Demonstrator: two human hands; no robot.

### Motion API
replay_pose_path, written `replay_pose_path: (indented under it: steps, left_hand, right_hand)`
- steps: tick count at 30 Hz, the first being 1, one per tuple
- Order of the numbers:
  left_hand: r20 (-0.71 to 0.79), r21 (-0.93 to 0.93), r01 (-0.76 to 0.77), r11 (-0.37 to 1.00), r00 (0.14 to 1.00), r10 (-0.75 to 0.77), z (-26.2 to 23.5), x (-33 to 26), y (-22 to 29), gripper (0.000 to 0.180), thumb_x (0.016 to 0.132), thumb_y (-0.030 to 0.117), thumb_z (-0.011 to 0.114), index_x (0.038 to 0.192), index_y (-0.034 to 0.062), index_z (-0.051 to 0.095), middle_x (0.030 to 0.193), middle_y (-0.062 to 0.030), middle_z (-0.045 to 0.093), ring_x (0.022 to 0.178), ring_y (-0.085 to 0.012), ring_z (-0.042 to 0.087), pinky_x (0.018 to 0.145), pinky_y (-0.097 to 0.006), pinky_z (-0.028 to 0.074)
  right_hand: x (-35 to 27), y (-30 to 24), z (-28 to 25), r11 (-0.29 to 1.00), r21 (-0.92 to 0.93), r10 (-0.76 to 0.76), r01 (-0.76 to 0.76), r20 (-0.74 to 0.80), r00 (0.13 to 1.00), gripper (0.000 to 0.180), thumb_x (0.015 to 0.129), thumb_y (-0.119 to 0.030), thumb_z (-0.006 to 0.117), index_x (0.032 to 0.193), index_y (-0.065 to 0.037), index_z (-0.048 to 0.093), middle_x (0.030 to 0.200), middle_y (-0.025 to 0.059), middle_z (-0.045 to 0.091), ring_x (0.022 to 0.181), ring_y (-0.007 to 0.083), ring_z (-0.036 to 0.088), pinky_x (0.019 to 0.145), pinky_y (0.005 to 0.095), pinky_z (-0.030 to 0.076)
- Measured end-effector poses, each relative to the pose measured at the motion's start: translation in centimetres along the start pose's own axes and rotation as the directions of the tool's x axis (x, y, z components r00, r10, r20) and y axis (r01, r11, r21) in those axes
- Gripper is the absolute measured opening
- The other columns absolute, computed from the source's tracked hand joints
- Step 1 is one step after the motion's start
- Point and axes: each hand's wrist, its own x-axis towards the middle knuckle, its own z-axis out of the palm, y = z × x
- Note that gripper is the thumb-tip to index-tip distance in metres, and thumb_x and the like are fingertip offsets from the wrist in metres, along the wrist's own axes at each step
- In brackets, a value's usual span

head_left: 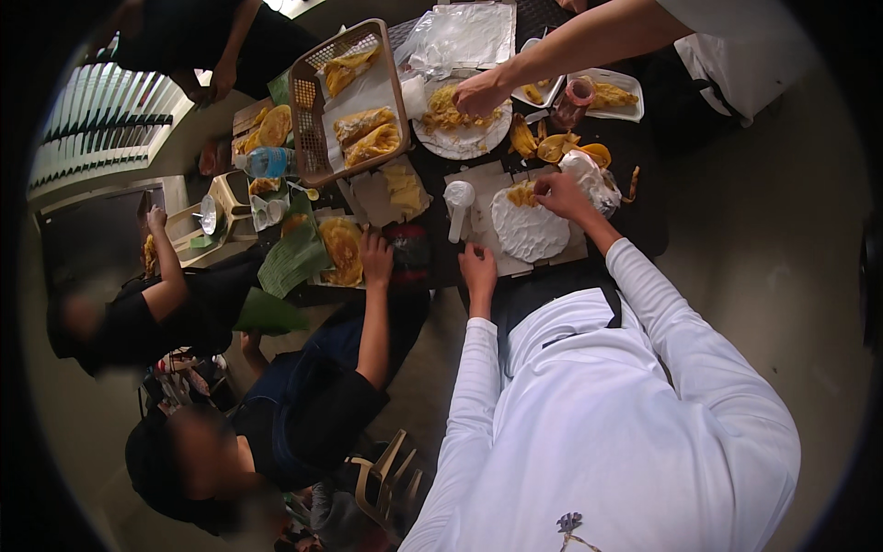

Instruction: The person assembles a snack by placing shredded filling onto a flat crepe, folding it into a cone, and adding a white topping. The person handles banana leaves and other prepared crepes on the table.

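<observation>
A round white cream-covered cake (532, 230) lies on a cardboard sheet (572, 247) in front of me, with a patch of yellow shreds (522, 194) at its far edge. My right hand (561, 195) pinches at those shreds, fingertips down near the cream. To the cake's left, my left hand (477, 269) is curled at the cardboard's near corner by the table edge; what its fingers hold, if anything, is hidden. Just beyond it lies a white scoop (459, 204) with a handle. A crumpled white plastic bag (593, 179) sits beside my right hand.
Across the table, another person's hand (480, 93) reaches into a plate of yellow shreds (455, 138). A brown basket (301, 124) holds folded yellow pastries. At left, a co-worker's hand (375, 258) touches a flat round yellow pastry (342, 248) near banana leaves (294, 264). A bottle (267, 163) stands behind.
</observation>
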Motion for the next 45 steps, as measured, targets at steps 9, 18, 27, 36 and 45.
replay_pose_path:
  steps: [9,18,27,36,45]
  left_hand:
    - [-0.119,-0.001,-0.033,0.999,0.992,0.032,0.4,-0.4,0.1,0.020,0.085,0.018,0.067,0.097,0.0027,0.063,0.091,-0.0199,0.059,0.083,-0.0357,0.061,0.079,-0.045,0.050]
    - [-0.110,0.031,-0.017,0.999,0.994,0.020,0.5,-0.4,0.2,0.020,0.086,0.019,0.067,0.098,0.0036,0.064,0.092,-0.0193,0.059,0.084,-0.0353,0.061,0.079,-0.045,0.050]
    - [-0.016,0.025,0.053,0.998,0.998,-0.052,-0.1,-0.5,1.0,0.020,0.088,0.018,0.064,0.101,0.0040,0.059,0.100,-0.0207,0.056,0.097,-0.0414,0.059,0.085,-0.048,0.048]
    - [-0.023,0.029,0.042,0.999,0.999,-0.042,-0.4,-0.7,1.3,0.020,0.088,0.018,0.064,0.102,0.0042,0.059,0.100,-0.0208,0.055,0.095,-0.0417,0.060,0.084,-0.049,0.048]
    - [-0.024,-0.007,0.042,0.999,0.999,-0.042,-0.5,-0.9,1.4,0.020,0.088,0.018,0.064,0.102,0.0041,0.058,0.103,-0.0209,0.056,0.095,-0.0419,0.060,0.084,-0.049,0.048]
  right_hand:
    - [-0.1,-0.9,0.0,0.997,-0.066,0.029,-0.035,-0.086,0.996,0.016,0.077,-0.015,0.074,0.088,-0.003,0.073,0.084,0.0150,0.074,0.082,0.0300,0.072,0.076,0.0400,0.056]
    - [-0.4,-1.4,0.2,0.992,-0.127,-0.024,0.000,-0.184,0.983,0.012,0.080,-0.012,0.075,0.089,-0.005,0.070,0.090,0.0114,0.069,0.091,0.0309,0.066,0.083,0.0432,0.051]
    - [-0.6,-1.4,0.8,0.997,-0.080,-0.025,0.007,-0.224,0.974,0.014,0.081,-0.009,0.072,0.094,-0.005,0.068,0.090,0.0110,0.068,0.093,0.0316,0.065,0.084,0.0431,0.051]
    - [-0.8,-1.2,0.3,0.979,-0.181,-0.132,0.090,-0.232,0.964,0.017,0.079,-0.008,0.072,0.096,-0.006,0.068,0.095,0.0130,0.064,0.099,0.0329,0.062,0.089,0.0435,0.050]
    - [-0.6,-2.4,0.0,0.973,-0.213,-0.128,0.091,-0.165,0.978,0.031,0.073,-0.013,0.085,0.097,-0.007,0.066,0.094,0.0101,0.061,0.097,0.0311,0.060,0.086,0.0420,0.049]
